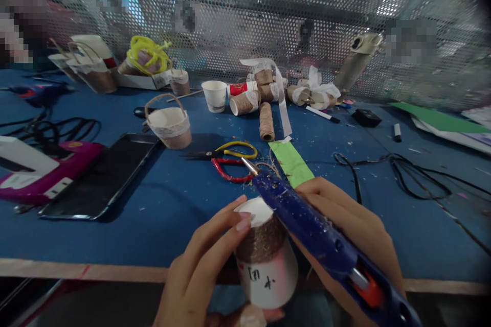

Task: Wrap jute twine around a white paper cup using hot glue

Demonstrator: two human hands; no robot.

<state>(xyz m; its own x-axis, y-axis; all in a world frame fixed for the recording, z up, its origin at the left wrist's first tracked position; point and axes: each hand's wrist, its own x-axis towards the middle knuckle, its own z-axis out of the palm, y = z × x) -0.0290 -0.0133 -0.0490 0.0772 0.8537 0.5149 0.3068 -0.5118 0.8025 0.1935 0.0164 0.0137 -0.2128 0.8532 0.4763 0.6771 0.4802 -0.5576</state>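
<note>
My left hand (203, 260) grips a white paper cup (268, 278), its fingers on the upper end and its lower part underneath. The cup is held narrow end up, and brown twine (261, 242) wraps its upper half. My right hand (353, 230) is closed around a dark blue hot glue gun (307, 225), which slants across in front of it. The metal nozzle points up and left, above and beyond the cup. Beyond the cup lie scissors (209, 155) with one yellow and one red handle. A light green strip (291, 162) lies near my right hand.
A spool of twine (266, 121) stands behind the scissors. To the left are a small handled basket (173, 127), a black tray (103, 176) and a magenta device (76, 163). Twine-wrapped cups (245, 103) lie at the back. A black cable (406, 179) coils at the right.
</note>
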